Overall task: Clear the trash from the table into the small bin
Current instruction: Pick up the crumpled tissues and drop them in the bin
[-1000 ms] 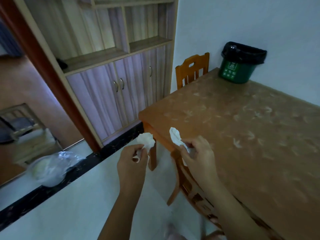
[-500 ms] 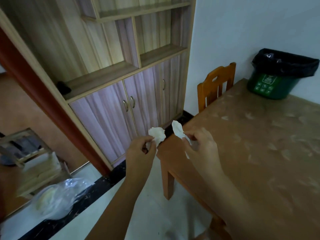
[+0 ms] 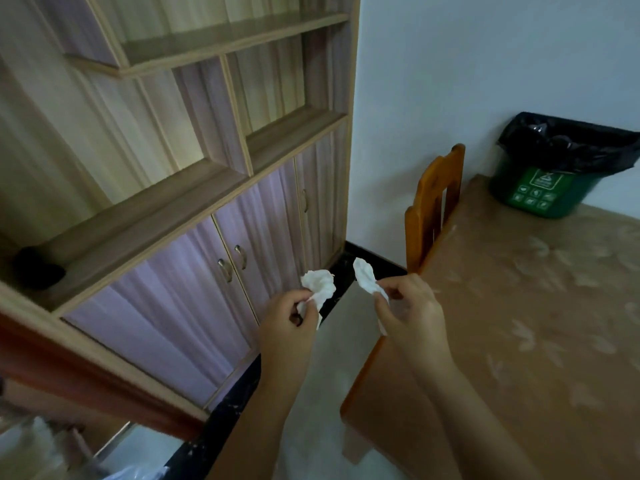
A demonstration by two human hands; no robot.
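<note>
both hands are up off the near corner of the table (image 3: 519, 323), each pinched shut on its own scrap of white tissue. left hand (image 3: 289, 318) has a crumpled wad (image 3: 318, 284) caught between thumb and fingertips, most of it bunched above the knuckles. right hand (image 3: 410, 306) nips a narrower twist (image 3: 365, 277) the same way, with a bit trailing below the fingers. the two scraps sit near each other but apart, over the floor just beside the table edge.

the bin (image 3: 547, 188), green with a black liner folded over its rim, stands on the far corner of the table against the wall, well apart from the hands. a chair (image 3: 433, 209) is tucked in on that side.

tissue like this looks nearly weightless, soft and limp, so it will not slip but may cling to fingers or drift when let go. a light pinch anywhere on the bunch should do; best released low over the liner's mouth. no other trash shows on the table surface in view.
</note>
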